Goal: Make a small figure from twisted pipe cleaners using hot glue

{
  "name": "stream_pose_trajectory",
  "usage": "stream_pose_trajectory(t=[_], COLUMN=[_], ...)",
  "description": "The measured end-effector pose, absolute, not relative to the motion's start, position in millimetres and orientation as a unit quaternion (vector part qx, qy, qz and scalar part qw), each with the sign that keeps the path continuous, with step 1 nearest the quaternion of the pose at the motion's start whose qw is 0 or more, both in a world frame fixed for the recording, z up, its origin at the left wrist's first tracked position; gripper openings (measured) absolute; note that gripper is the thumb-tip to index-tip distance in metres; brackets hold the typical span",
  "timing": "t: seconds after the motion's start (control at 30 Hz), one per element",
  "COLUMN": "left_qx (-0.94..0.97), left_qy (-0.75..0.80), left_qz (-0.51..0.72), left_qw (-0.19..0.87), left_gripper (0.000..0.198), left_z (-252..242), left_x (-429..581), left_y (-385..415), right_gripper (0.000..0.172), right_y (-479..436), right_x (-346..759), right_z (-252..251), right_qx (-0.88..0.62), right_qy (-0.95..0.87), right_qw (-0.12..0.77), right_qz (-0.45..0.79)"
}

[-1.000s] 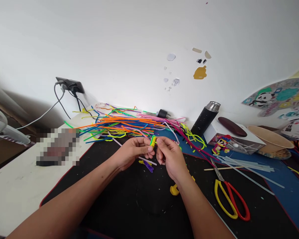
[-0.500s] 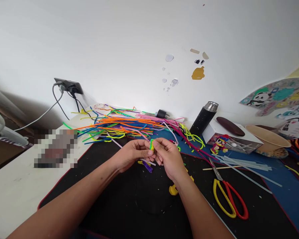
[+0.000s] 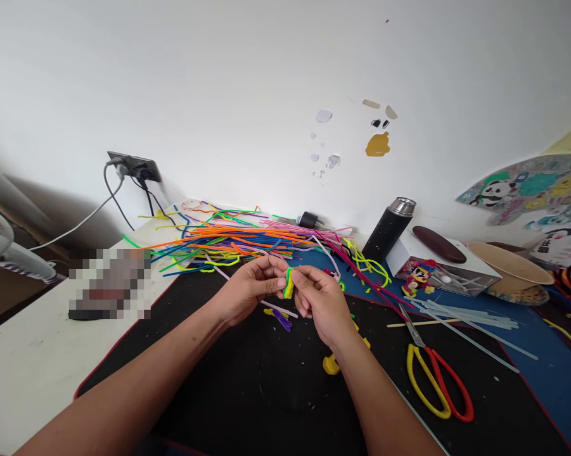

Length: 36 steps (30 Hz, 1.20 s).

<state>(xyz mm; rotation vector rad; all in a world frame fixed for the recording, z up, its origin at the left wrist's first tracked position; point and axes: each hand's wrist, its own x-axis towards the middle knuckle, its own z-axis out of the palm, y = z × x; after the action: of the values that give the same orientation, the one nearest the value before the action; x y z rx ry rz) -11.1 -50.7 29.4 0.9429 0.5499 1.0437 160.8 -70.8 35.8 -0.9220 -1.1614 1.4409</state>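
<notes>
Black mat, coloured stems heaped behind. Your left hand and right hand both pinch the green-and-yellow piece above the mat. Step in hand: apparently fingertip shaping; next move likely calls for one steady pinch while the other adjusts.

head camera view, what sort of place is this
Probably a craft desk: a heap of coloured craft stems lies at the back, scissors lie on the right, and the left hand and right hand hold a small green and yellow piece.
</notes>
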Motion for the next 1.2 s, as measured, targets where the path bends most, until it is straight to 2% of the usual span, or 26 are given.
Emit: stream_pose_trajectory(t=[0.47,0.77,1.2], left_qx=[0.447,0.411,0.363], left_qy=[0.253,0.268,0.29], left_qz=[0.491,0.505,0.559], left_qw=[0.704,0.71,0.687], left_gripper=[0.029,0.029,0.036], left_z=[30.8,32.9,33.3], left_x=[-8.7,-9.4,-13.4], left_y=[-53.0,-52.2,-46.0], right_gripper=[0.036,0.044,0.04], right_y=[-70.8,-71.2,-73.2], right_x=[158.3,156.3,156.6], right_z=[37.0,36.2,31.5], right_qx=[-0.405,-0.404,-0.398], right_qy=[-0.472,-0.456,-0.473], right_qw=[0.514,0.516,0.485], right_qz=[0.591,0.602,0.618])
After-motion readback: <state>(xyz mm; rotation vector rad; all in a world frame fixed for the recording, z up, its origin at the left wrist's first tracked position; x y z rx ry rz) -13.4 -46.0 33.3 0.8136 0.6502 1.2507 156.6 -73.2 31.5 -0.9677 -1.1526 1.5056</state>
